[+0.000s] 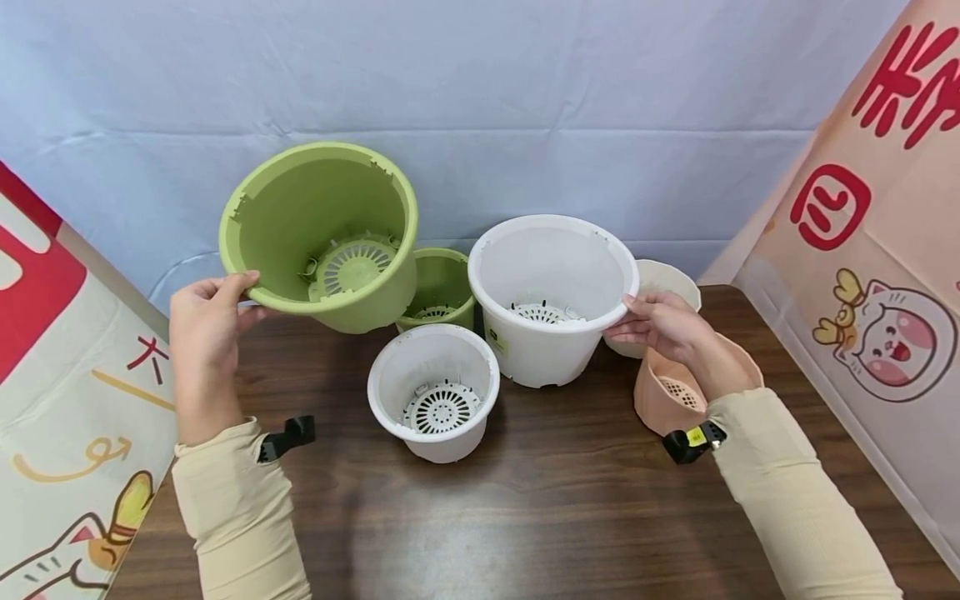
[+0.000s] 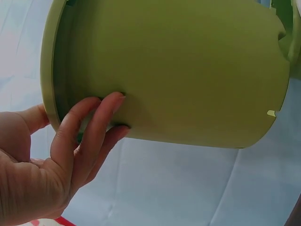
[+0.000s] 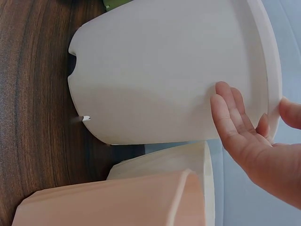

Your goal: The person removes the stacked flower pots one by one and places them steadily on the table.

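Note:
My left hand (image 1: pixel 208 337) pinches the rim of a large green plant pot (image 1: pixel 300 200), thumb at the rim and fingers against the outer wall. That pot is tilted toward me and held above the table. On the right, my right hand (image 1: pixel 667 329) grips the rim of a large white plant pot (image 1: pixel 536 350) between thumb and fingers, as the right wrist view also shows. Whether its base touches the table I cannot tell. A smaller white pot (image 1: pixel 435 446) stands in front, between the hands. Behind it is a smaller green pot (image 1: pixel 450 279), partly hidden.
A cream pot (image 1: pixel 671 279) stands behind my right hand, and a peach pot (image 1: pixel 652 392) sits under my right forearm. The dark wooden table (image 1: pixel 480 525) is bounded by a pale blue cloth (image 1: pixel 480 92) behind and printed panels at both sides.

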`<state>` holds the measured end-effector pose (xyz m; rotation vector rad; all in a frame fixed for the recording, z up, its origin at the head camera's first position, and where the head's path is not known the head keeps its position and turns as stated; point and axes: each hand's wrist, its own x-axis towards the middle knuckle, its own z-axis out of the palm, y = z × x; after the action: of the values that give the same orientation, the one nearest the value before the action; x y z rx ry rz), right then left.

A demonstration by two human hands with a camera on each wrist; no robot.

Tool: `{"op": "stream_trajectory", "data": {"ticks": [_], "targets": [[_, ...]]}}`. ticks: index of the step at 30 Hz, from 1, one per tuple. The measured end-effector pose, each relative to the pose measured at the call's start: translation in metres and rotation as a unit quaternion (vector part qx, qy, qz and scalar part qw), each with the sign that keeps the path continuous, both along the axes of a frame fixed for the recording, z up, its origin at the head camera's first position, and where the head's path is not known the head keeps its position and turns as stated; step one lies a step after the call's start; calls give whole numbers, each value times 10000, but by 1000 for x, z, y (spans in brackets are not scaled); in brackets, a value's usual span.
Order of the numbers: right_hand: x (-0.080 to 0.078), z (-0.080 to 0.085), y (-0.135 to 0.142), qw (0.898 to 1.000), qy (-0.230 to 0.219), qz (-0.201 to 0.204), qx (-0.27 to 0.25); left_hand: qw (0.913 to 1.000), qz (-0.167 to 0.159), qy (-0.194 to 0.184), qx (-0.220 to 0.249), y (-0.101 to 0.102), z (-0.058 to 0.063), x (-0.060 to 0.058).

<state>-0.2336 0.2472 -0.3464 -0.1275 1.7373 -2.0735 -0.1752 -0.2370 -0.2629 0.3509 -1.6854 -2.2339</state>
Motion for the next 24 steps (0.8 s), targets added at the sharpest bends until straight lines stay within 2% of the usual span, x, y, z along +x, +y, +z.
{"op": "stream_trajectory", "data": {"ticks": [12,24], "targets": [[-1,0,-1,10000,-38,2,26,9993,15,79,366,-18,-8,8],[0,2,-1,9999,-67,-37,112,9991,173,-29,398,-28,-15,12]]}}
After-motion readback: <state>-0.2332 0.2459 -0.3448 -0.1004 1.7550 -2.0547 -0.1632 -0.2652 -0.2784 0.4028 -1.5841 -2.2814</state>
